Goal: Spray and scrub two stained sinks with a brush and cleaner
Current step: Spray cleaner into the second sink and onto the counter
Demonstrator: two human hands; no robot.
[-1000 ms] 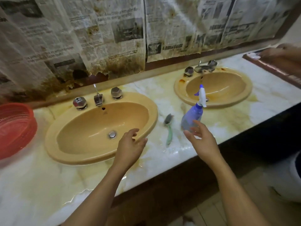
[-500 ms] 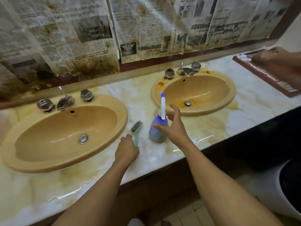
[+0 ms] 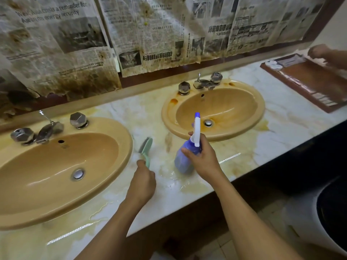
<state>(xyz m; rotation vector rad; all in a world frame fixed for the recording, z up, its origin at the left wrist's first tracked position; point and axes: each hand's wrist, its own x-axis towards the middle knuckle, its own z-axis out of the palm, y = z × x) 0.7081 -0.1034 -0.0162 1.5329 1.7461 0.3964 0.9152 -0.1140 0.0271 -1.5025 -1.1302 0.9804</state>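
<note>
Your left hand [image 3: 143, 182] gripping green brush [image 3: 147, 148] handle, your right hand [image 3: 205, 159] wrapped round spray bottle [image 3: 182, 162] neck, handle end hidden in fist, left sink [image 3: 128, 147] cut off

Location: washroom with twin-basin vanity.
A left basin [image 3: 56, 162] and a right basin [image 3: 225, 102], each with chrome taps [image 3: 78, 120], sit in one marble countertop [image 3: 150, 117] below a newspaper-covered wall [image 3: 150, 34].

Dim, warm; countertop [image 3: 244, 147] glare (edges bowed).
</note>
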